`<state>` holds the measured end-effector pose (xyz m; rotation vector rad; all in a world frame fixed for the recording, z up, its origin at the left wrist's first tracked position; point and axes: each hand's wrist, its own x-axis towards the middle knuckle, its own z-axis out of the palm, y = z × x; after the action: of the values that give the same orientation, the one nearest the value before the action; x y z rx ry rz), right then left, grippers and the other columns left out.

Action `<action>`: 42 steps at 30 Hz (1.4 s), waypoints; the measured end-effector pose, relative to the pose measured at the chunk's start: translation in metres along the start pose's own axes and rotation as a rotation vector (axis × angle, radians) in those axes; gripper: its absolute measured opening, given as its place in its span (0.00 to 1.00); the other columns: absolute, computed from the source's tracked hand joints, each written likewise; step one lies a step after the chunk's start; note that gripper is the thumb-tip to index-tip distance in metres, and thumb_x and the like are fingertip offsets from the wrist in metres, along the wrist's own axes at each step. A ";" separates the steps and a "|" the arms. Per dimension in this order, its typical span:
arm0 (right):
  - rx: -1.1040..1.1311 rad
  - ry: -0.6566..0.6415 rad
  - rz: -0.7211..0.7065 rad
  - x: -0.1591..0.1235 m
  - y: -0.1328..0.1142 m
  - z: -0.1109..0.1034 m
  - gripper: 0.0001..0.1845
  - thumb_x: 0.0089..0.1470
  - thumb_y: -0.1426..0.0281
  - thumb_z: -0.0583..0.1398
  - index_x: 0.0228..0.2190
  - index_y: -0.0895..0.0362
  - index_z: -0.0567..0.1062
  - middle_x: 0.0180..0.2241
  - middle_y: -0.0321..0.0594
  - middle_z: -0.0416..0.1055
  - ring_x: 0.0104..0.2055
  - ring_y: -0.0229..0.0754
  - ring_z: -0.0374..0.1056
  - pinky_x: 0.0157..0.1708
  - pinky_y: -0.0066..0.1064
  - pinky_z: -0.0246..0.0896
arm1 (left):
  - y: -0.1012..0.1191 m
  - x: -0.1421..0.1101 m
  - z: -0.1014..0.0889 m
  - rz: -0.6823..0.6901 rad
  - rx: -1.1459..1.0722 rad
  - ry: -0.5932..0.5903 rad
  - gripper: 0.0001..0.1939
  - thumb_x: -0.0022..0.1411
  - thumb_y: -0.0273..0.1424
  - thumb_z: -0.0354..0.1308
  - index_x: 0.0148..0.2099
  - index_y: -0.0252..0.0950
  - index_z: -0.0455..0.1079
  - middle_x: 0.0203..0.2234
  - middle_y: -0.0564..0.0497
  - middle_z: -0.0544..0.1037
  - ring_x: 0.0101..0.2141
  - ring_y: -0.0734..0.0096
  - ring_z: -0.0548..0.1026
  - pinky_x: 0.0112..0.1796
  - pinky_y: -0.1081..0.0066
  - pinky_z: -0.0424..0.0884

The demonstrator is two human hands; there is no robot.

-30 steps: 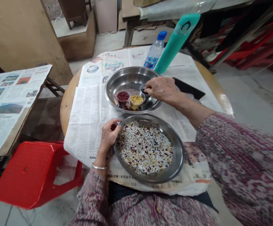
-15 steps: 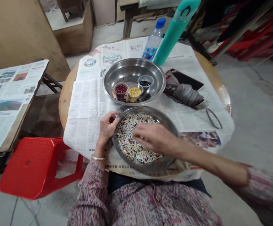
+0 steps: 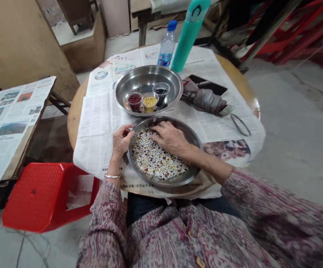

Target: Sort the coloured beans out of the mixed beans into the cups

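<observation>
A steel basin [image 3: 196, 175] nearest my body holds white grains [image 3: 161, 160] mixed with dark red, yellow and black ones. My left hand [image 3: 121, 140] is curled at its upper left rim, thumb against the edge; dark red beans [image 3: 126, 132] show inside the fingers. Over the far part of the mix lies my right hand [image 3: 172, 137], palm down, fingers spread and touching the grains. Just behind, a second steel basin [image 3: 116, 91] contains three clear cups: red beans [image 3: 134, 99], yellow beans [image 3: 150, 102] and black beans [image 3: 161, 90].
Newspaper [image 3: 94, 130] covers the round table [image 3: 73, 123]. Behind the basins stand a water bottle [image 3: 167, 44] and a tall teal bottle [image 3: 189, 37]. A folded grey umbrella [image 3: 208, 100] lies at right beside a dark flat object [image 3: 206, 83]. A red stool [image 3: 33, 197] is at left.
My right hand has moved to the far side of the grain basin, and its fingers have spread onto the grains. The left hand stays at the rim. The whole view has shifted slightly.
</observation>
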<state>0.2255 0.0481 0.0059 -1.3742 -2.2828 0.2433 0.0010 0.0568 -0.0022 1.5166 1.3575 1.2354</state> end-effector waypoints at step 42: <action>0.175 0.410 0.028 -0.098 0.017 -0.020 0.10 0.60 0.73 0.58 0.34 0.52 0.80 0.33 0.40 0.80 0.39 0.48 0.73 0.53 0.49 0.63 | 0.037 -0.034 0.004 0.413 0.696 -0.262 0.14 0.66 0.26 0.58 0.54 0.35 0.71 0.48 0.42 0.76 0.48 0.62 0.75 0.53 0.61 0.73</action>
<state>0.2869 -0.0304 -0.0116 -1.2360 -1.8605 0.1495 0.0155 0.0178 0.0262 2.4448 1.4088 0.7627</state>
